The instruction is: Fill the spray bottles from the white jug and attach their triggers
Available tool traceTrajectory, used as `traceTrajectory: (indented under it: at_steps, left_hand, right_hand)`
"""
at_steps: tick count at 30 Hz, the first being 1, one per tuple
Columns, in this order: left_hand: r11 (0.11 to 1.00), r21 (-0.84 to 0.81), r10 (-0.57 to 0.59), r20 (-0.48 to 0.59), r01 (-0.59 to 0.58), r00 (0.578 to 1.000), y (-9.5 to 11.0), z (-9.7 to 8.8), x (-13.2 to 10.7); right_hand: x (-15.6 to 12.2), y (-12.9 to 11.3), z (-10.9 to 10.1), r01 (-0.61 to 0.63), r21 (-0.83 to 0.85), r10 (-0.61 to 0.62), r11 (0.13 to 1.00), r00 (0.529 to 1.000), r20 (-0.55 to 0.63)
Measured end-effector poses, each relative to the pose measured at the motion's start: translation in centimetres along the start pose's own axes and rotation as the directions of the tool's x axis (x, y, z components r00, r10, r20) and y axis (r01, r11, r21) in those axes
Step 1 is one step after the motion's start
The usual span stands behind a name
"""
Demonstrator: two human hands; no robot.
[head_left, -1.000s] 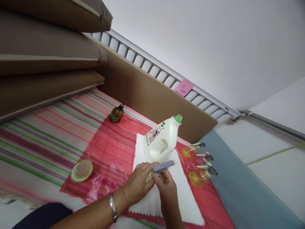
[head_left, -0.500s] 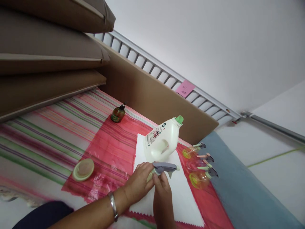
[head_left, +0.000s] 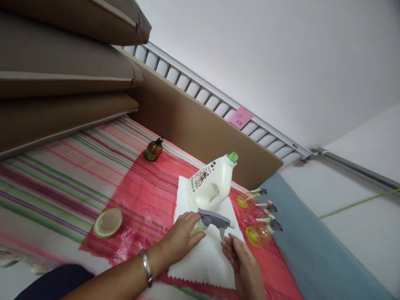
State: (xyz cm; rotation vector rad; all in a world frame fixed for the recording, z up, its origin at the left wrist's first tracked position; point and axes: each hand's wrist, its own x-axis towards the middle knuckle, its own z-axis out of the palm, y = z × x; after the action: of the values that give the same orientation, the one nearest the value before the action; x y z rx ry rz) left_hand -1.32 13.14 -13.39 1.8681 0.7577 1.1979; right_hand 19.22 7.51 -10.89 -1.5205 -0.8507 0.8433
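The left hand (head_left: 179, 237) curls around the spray bottle (head_left: 214, 218) over the white cloth (head_left: 208, 264), near the white jug (head_left: 223, 181); the right hand (head_left: 243, 260), empty and loosely cupped, seems just short of the trigger (head_left: 222, 233).

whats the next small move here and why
I'd probably have the right hand close around the sprayer: it sits open right by the trigger, while only the left hand holds the bottle, and the three other sprayers are on the right hand's side.
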Motion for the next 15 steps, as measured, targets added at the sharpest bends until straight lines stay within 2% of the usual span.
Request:
traceTrajectory:
  at_steps: [2,4,8,12,15]
  left_hand:
    - [1.000,-0.031,0.004,0.004,-0.004,1.000,-0.2,-0.1,0.1]
    - [0.998,-0.061,0.009,0.020,-0.008,1.000,-0.4,-0.3,0.2]
    - [0.993,-0.114,0.015,0.062,-0.007,0.998,-0.4,-0.6,0.2]
    - [0.976,-0.195,-0.092,0.036,0.097,0.995,-0.3,-0.7,0.2]
    - [0.957,-0.246,-0.146,0.048,0.154,0.988,-0.4,-0.6,0.4]
  right_hand:
    - [1.6,-1.9,-0.1,0.036,-0.055,-0.030,0.998,0.993,0.113]
    - [2.7,-3.7,1.1,0.050,-0.104,-0.023,0.993,0.967,0.253]
    - [3.3,-6.4,4.2,0.075,-0.151,0.011,0.986,0.865,0.501]
    - [2.9,-7.5,5.6,0.134,-0.202,0.025,0.970,0.774,0.633]
    - [2.6,-7.8,6.0,0.254,-0.248,0.000,0.935,0.700,0.714]
